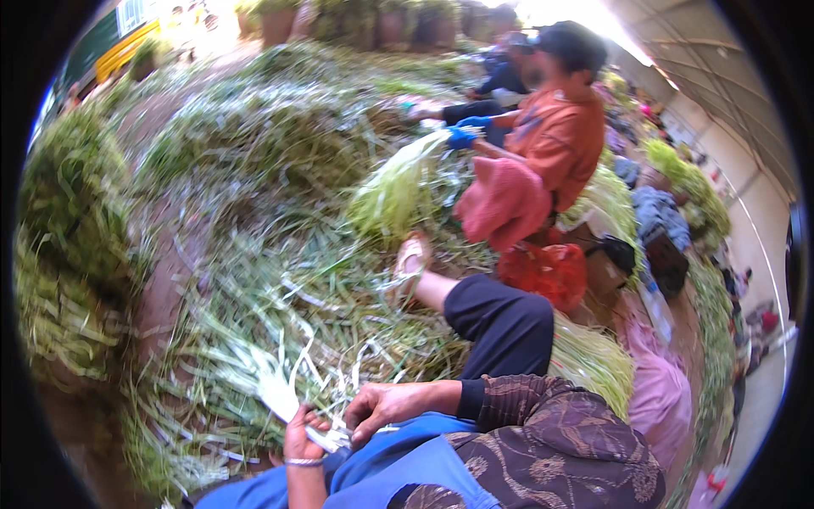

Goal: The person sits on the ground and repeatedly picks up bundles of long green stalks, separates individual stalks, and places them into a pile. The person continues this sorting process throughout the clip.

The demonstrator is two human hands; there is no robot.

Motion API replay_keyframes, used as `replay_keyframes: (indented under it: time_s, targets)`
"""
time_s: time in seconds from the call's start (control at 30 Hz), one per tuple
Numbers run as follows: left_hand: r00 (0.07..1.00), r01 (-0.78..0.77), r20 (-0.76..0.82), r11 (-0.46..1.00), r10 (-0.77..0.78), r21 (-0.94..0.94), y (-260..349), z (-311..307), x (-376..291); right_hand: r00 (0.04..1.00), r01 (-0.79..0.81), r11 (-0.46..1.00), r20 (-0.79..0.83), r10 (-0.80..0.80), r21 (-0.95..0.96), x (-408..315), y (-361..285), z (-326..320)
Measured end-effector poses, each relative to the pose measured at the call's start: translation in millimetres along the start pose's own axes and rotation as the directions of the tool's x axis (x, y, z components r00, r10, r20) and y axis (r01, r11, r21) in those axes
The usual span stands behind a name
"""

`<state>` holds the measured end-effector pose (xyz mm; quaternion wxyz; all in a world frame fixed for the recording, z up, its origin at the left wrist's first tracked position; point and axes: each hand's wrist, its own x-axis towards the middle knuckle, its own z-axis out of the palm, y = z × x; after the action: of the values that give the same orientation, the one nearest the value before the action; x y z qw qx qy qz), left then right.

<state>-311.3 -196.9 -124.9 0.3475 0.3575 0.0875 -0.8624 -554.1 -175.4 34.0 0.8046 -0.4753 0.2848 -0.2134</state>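
Note:
My left hand, with a bracelet at its wrist, is closed around a bunch of long leafy stalks, probably chives. Their white ends stick out on the right side of the fist, and the green leaves fan out to the upper left. Close to those white ends is my right hand, its fingers bent and pointing down. Whether it pinches a strand is hidden. Both hands are just above the blue apron on my lap. Loose leaves and pale strips cover the ground beyond them.
A person in an orange top sits ahead, blue gloves on a pale green bunch. A red plastic bag lies between us. Pale stalks lie at my right beside pink cloth. Leafy heaps rise at left.

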Motion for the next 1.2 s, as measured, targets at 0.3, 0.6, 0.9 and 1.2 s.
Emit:
replay_keyframes:
  time_s: [0.3, 0.6, 0.9, 1.2]
  targets:
    - [0.983, -0.179, -0.079, 0.964, 0.166, -0.196, 45, -23, -8, 0.890, 0.448, 0.875, -0.181, -0.418, 0.185, -84, -57, -35]
    - [0.960, 0.280, -0.085, 0.939, -0.268, 0.202, -54, 21, -57, 0.740, -0.390, 0.666, -0.647, -0.183, -0.635, -19, 26, -83]
    - [0.967, 0.189, 0.138, 0.965, -0.215, 0.182, -56, 36, -76, 0.807, -0.280, 0.873, -0.591, -0.011, -0.399, 92, 148, -84]
    - [0.659, -0.668, -0.037, 0.608, 0.751, 0.429, 33, 76, -85, 0.531, -0.472, 0.658, -0.785, -0.319, -0.587, 156, 164, -154]
